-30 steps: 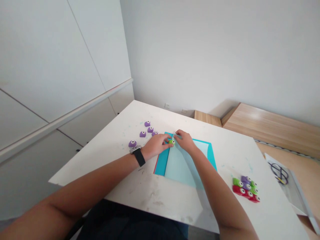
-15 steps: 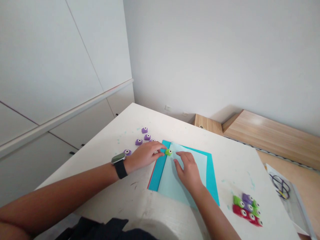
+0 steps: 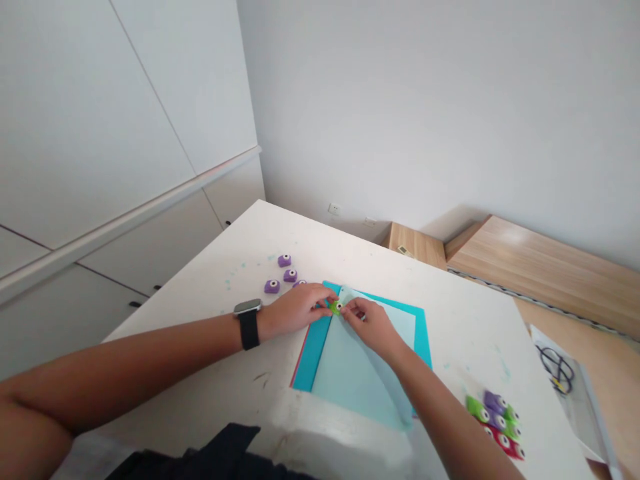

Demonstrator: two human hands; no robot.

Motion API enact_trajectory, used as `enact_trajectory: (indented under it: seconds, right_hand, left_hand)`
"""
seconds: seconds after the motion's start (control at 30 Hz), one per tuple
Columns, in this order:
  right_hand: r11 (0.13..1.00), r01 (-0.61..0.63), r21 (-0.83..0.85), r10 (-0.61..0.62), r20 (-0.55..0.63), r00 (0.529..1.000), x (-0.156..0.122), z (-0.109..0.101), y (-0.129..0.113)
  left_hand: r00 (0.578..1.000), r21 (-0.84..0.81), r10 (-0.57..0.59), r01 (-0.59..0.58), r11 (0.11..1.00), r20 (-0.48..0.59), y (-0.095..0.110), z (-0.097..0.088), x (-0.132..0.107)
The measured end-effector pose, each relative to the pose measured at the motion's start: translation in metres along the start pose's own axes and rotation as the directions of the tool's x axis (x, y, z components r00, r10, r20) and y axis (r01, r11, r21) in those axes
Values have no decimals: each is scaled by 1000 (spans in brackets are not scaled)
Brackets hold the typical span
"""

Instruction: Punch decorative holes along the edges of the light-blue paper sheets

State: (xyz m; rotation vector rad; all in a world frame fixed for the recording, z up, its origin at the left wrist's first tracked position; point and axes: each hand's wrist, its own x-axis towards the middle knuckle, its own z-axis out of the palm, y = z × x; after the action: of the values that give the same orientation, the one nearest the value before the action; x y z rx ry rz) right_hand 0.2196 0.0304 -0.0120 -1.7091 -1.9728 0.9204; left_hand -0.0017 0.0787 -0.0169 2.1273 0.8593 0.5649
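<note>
A small green punch (image 3: 335,307) sits at the left edge of a light blue paper sheet (image 3: 350,367), which lies on darker teal sheets (image 3: 423,327) on the white table (image 3: 200,347). My left hand (image 3: 295,310), with a black watch on the wrist, pinches the punch from the left. My right hand (image 3: 373,327) has its fingers closed on the paper's edge right beside the punch, lifting that part of the sheet a little.
Three purple punches (image 3: 281,273) lie left of the paper, behind my left hand. A cluster of green, purple and red punches (image 3: 495,417) sits at the right front. A clear bag with black scissors (image 3: 557,363) lies at the far right, beside a wooden bench (image 3: 545,260).
My right hand went from lying flat on the light blue sheet to pinching its edge at the green punch. My left hand stayed on the punch. The camera shifted slightly.
</note>
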Motion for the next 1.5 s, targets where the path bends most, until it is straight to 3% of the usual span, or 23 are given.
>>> enact_trajectory:
  seconds: [0.17, 0.3, 0.4, 0.53, 0.63, 0.83, 0.9, 1.2, 1.5]
  right_hand:
    - [994, -96, 51, 84, 208, 975, 30, -14, 4]
    - [980, -187, 73, 152, 338, 929, 40, -24, 2]
    - [968, -237, 81, 185, 408, 894, 45, -27, -1]
    - [959, -265, 99, 188, 478, 858, 46, -27, -5]
    - [946, -302, 119, 203, 509, 837, 44, -26, -8]
    - [935, -333, 124, 228, 511, 829, 43, -24, -12]
    - [936, -321, 146, 205, 519, 830, 44, -24, -9]
    - [935, -290, 206, 163, 477, 864, 42, -21, -4]
    - [904, -333, 269, 174, 481, 860, 44, -17, 0]
  left_hand:
    - [991, -184, -136, 135, 974, 10, -5, 2, 10]
    - [953, -368, -257, 300, 880, 163, -12, 0, 18]
    - [906, -386, -339, 417, 823, 254, -12, -5, 26]
    - [874, -346, -397, 478, 807, 279, -5, -11, 36]
    - [824, -353, -437, 554, 754, 360, 1, -15, 41]
    - [685, -258, -549, 708, 658, 480, 12, -17, 59]
    - [662, -219, -569, 724, 654, 489, 14, -16, 66]
    - [634, -51, -584, 698, 714, 507, 11, -10, 79]
    - [621, -34, -591, 704, 710, 514, 14, -10, 84]
